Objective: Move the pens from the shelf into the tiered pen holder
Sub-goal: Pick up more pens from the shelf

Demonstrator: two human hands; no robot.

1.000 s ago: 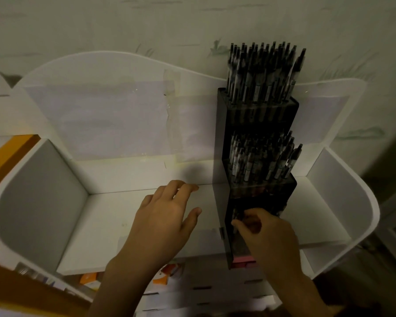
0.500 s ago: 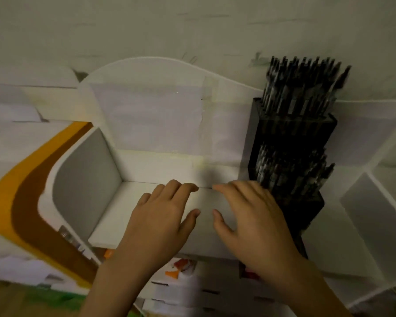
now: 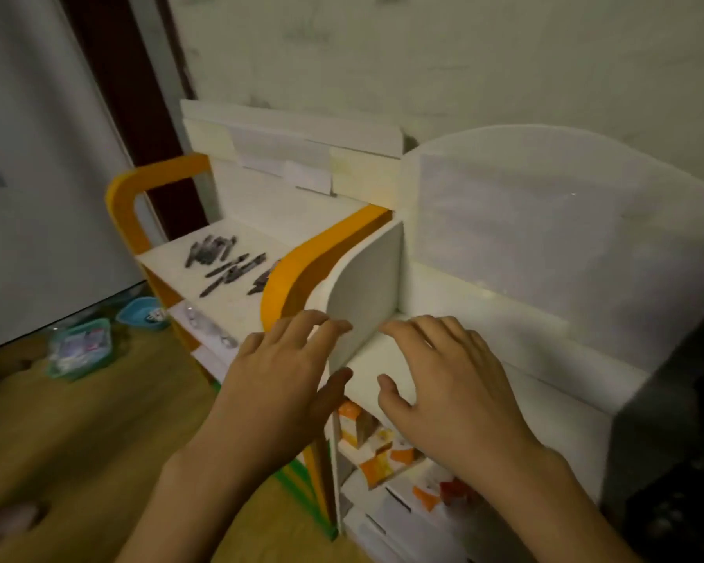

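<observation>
Head view shows your left hand (image 3: pixel 279 373) palm down with its fingers spread and lightly curled, holding nothing, its fingertips against the curved white side panel (image 3: pixel 360 296) of the near shelf unit. Your right hand (image 3: pixel 444 384) is just beside it on the other side of that panel, also spread wide and empty, hovering over or resting on the white shelf board (image 3: pixel 553 394); you cannot tell which. At the right edge, a dark blurred block (image 3: pixel 675 420) stands on that board; its contents cannot be made out. Further left, beyond the orange-edged divider (image 3: pixel 297 270), the pens (image 3: pixel 224 262) lie loose in small clusters on the top of the orange-framed shelf (image 3: pixel 192 296), well apart from both hands.
</observation>
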